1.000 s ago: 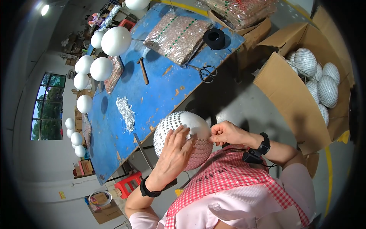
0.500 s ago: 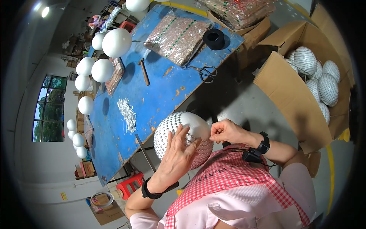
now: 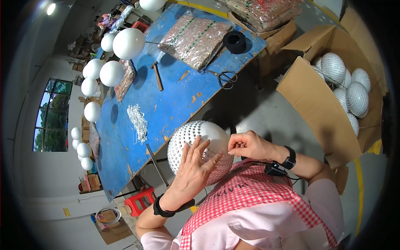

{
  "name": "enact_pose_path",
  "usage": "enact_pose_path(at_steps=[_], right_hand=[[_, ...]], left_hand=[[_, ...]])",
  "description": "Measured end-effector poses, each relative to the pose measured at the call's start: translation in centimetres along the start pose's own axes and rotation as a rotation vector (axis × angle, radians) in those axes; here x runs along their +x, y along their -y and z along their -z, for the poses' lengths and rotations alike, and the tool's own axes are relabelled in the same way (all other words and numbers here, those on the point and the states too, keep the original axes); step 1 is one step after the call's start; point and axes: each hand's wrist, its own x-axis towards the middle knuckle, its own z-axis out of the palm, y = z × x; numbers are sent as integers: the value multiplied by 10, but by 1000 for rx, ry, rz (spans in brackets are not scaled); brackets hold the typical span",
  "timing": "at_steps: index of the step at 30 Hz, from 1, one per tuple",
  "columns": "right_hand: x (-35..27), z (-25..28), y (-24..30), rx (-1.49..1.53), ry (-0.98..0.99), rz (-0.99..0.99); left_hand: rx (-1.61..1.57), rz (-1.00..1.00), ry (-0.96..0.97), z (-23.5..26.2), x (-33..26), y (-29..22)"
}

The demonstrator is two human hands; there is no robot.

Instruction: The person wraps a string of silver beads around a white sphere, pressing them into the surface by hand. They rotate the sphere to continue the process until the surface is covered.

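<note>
In front of my apron is a large white ball [image 3: 216, 134], partly covered with rows of small silvery studs and smooth on its upper right. My left hand [image 3: 192, 164] lies over its studded side, fingers spread and stretched along the surface, the thumb near the border of the rows. At the ball's right edge my right hand [image 3: 246, 145] is closed in a pinch. Whatever lies between those fingertips is too small to make out. The ball's underside is hidden.
The blue table [image 3: 166, 104] bears a bundle of white strings [image 3: 137, 123], a hammer [image 3: 157, 77], scissors [image 3: 225, 79], a black tape roll [image 3: 234, 42] and a plastic-wrapped pack [image 3: 196, 39]. White balls [image 3: 111, 73] stand along its left. A carton [image 3: 310, 108] at right holds studded balls.
The fingers of my right hand are curled a little more at the ball's edge. My left hand stays on the ball. The whole view has shifted slightly.
</note>
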Motion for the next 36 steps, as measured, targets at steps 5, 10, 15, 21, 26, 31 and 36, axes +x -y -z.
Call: enact_pose_path(at_steps=[5, 10, 15, 21, 26, 31, 36], right_hand=[[-4, -8, 9, -297, 6, 117], [-10, -13, 18, -311, 7, 138], [-9, -12, 15, -112, 37, -100], [-12, -9, -7, 52, 67, -353], [-21, -16, -7, 117, 43, -339], [-33, -27, 4, -219, -158, -78], [-41, -36, 13, -414, -210, -22]], left_hand=[[-9, 2, -11, 0, -3, 1], [-25, 0, 17, 1, -5, 1], [38, -36, 10, -2, -5, 0], [63, -117, 12, -4, -6, 5], [-11, -113, 6, -4, -5, 7], [112, -187, -56, -12, -6, 7], [134, -221, -90, -14, -5, 6]])
